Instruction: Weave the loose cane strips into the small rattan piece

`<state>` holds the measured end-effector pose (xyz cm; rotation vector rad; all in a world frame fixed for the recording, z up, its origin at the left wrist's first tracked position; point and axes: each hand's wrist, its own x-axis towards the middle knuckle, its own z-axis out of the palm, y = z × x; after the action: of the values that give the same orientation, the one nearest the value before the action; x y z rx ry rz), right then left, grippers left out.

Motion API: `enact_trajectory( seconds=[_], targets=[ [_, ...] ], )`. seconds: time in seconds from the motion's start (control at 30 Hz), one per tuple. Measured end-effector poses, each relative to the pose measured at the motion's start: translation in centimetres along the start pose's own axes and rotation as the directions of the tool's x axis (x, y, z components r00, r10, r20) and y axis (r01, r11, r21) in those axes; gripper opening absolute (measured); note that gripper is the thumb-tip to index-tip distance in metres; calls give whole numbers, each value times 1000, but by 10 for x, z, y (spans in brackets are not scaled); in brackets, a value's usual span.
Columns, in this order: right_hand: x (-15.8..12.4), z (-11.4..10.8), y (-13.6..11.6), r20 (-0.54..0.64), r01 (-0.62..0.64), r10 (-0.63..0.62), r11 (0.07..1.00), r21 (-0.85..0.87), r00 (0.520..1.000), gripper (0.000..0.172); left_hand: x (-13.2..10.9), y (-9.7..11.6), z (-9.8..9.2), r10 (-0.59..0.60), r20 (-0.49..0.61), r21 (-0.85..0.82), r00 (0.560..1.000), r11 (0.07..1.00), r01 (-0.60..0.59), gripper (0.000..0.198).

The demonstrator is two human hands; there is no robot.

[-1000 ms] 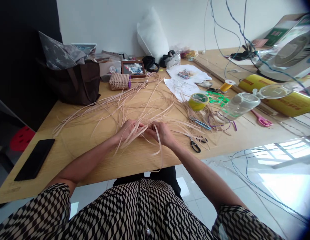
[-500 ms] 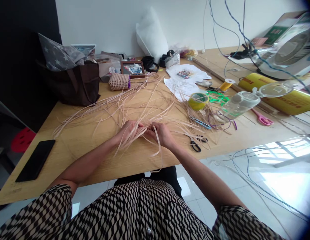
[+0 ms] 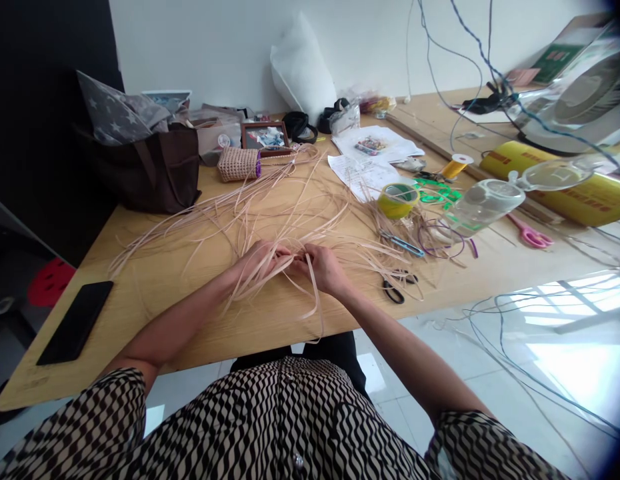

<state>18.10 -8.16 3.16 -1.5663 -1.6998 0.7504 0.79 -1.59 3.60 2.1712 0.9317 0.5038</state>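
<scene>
Close together above the front part of the table, my two hands grip a bundle of thin, pale pinkish weaving strips [image 3: 310, 233]. My left hand [image 3: 263, 261] is closed, with strips fanning out over its fingers and back. My right hand [image 3: 323, 268] is closed in a pinch, and one strip loops down from it toward the table's edge. The point where the strips cross lies between the fingertips and is largely hidden. Long loose strips [image 3: 190, 217] spread across the table to the left and behind my hands. A small woven basket [image 3: 239, 165] lies at their far end.
Black-handled scissors [image 3: 393, 292] and a blue cutter [image 3: 405, 245] lie right of my hands. Beyond are yellow tape [image 3: 397, 200], a clear bottle [image 3: 485, 203] and pink scissors [image 3: 533, 237]. A black phone [image 3: 75, 323] and brown bag [image 3: 155, 170] are at left.
The view has shifted very slightly. Both hands stay in nearly the same place, still holding the strips; the strips over the left hand and the hanging loop have moved a little.
</scene>
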Motion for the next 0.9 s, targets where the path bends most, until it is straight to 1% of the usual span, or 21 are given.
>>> enact_trajectory(
  seconds=[0.07,0.13,0.23,0.33,0.43,0.53,0.6,0.63,0.7,0.8,0.9],
  targets=[
    [0,1,0,-4,-1,1,1000,8,1000,15,0,3,1,20,0,37,1000,999,-20,29],
    [0,3,2,-16,3,-3,1000,7,1000,16,1,1,3,2,-12,45,1000,999,-1,29],
    [0,5,4,-35,20,-21,1000,-12,999,14,3,-5,9,-44,-25,5,999,999,44,28],
    [0,8,7,-60,38,-39,999,-22,997,10,5,-10,12,-40,-48,0,998,999,40,27],
    [-2,11,9,-74,43,-45,999,-32,996,11,6,-11,10,27,-44,60,999,998,-24,25],
    [-4,16,12,-96,51,-55,998,-43,994,14,4,-8,5,142,20,107,990,984,-143,23],
    [-8,19,12,-118,89,-95,995,-54,989,12,1,-4,2,191,45,129,980,972,-196,23],
    [-10,22,13,-127,117,-124,991,-63,984,12,-1,-2,2,198,48,137,979,970,-203,24],
    [-15,26,14,-139,186,-197,978,-90,970,13,-5,2,5,169,11,136,986,976,-169,23],
    [-22,33,19,-156,286,-310,945,-157,938,18,-10,2,15,56,-99,103,993,994,-46,21],
    [-26,40,27,-159,381,-421,895,-232,893,18,-13,-2,27,-42,-198,88,979,994,60,20]
  ],
)
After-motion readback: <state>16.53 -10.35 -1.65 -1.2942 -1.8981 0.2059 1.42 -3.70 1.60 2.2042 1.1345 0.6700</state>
